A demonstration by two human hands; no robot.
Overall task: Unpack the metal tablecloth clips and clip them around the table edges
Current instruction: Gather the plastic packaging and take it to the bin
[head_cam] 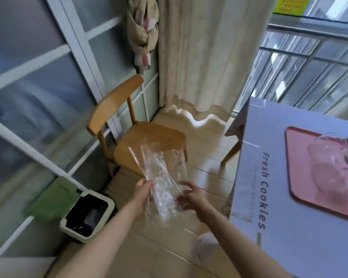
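Sunlit corner room: frosted glazed partition at left, pale curtain [199, 57] at the back, tiled floor. Wooden chair [141, 137] stands against the partition; open green-lidded bin [86, 213] on the floor near the left forearm. Desk [289, 247] at right, covered with a lilac cloth printed "Fresh Cookies"; pink tray [297, 189] sits on it toward the right edge.

Clear plastic bag [163, 181] held in the air over the floor, off the desk's left edge, between chair and bin. Left hand [144, 187] pinches its left side, fingers closed on the film. Right hand [191, 195] curls loosely at the bag's right side, touching it; whether it actually grips, cannot tell.

No metal clips made out. Bag looks empty or nearly so; blur and glare prevent certainty.

Handling judgement: film is very light, limp, slick, crinkles readily, not fragile. Best taken by a pinch at an edge or bunched in the fist. Clips, if still inside, would weigh the bottom down; support from below.

Crumpled white scrap [205, 247] lies on the floor by the desk's near-left corner.
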